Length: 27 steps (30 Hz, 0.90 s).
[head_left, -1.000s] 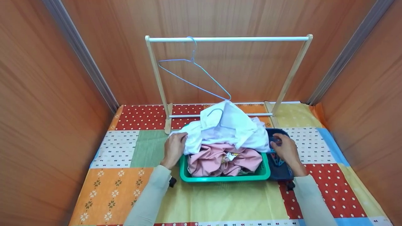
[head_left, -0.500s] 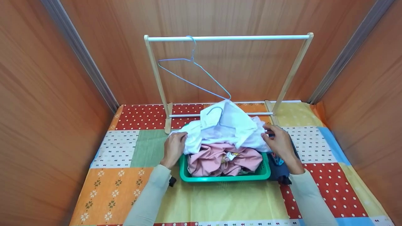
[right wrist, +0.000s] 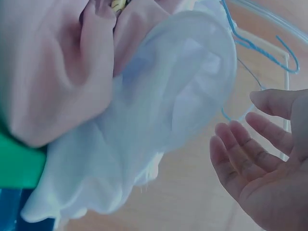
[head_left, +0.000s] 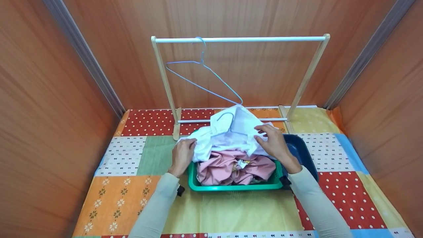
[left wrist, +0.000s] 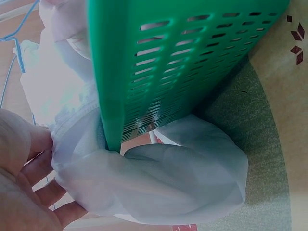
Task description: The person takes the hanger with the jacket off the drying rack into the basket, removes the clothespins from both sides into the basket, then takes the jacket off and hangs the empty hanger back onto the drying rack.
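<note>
A white shirt (head_left: 206, 145) lies heaped over the back of a green basket (head_left: 231, 188), with a blue wire hanger (head_left: 228, 122) in its collar. My left hand (head_left: 182, 157) pinches the shirt's left sleeve, which in the left wrist view droops as a pale loop of cloth (left wrist: 168, 178) beside the basket's slotted wall. Over the shirt's right side is my right hand (head_left: 272, 142), its thumb and fingers spread. In the right wrist view the fingers (right wrist: 240, 149) stand apart from the cloth and hold nothing. Pink clothing (head_left: 221, 168) fills the front of the basket.
Behind the basket stands a rack with a white top bar (head_left: 264, 39) and wooden legs. Another wire hanger (head_left: 205, 89) hangs at its left. A dark blue tray (head_left: 305, 155) sits right of the basket on a patchwork cloth (head_left: 350, 198). Wooden walls enclose three sides.
My right hand has moved left from above the dark blue tray to over the shirt's right side. My left hand keeps its place at the sleeve.
</note>
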Available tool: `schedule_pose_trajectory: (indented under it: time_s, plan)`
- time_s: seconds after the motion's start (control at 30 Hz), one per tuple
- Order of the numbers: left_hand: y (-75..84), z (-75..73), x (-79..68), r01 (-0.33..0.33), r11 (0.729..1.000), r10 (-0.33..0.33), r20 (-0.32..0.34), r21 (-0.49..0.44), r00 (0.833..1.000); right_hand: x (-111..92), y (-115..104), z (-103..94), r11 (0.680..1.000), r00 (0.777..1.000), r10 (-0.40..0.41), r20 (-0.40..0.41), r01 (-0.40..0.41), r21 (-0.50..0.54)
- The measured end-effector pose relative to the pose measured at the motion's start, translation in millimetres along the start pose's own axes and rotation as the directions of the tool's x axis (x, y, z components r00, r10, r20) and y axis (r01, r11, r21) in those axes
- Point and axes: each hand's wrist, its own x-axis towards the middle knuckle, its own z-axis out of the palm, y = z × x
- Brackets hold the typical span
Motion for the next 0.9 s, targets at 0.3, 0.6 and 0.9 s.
schedule_pose_trajectory:
  time_s: [0.3, 0.6, 0.9]
  plan:
    - [-0.6, 0.8, 0.2, 0.008, 1.000, -0.008, -0.012, -0.009, 1.000, 10.7, -2.6, 19.8, 1.000, 0.997, 0.015, 0.077, -0.015, 0.000]
    - [0.4, 0.1, -0.2, 0.024, 1.000, -0.024, 0.019, 0.000, 1.000, 11.7, 1.7, 35.1, 0.999, 0.990, 0.049, 0.135, -0.048, -0.010]
    - [0.3, -0.6, 0.3, 0.034, 0.999, -0.034, 0.031, -0.003, 0.999, 8.4, 7.7, 37.1, 0.996, 0.988, 0.079, 0.131, -0.074, -0.043]
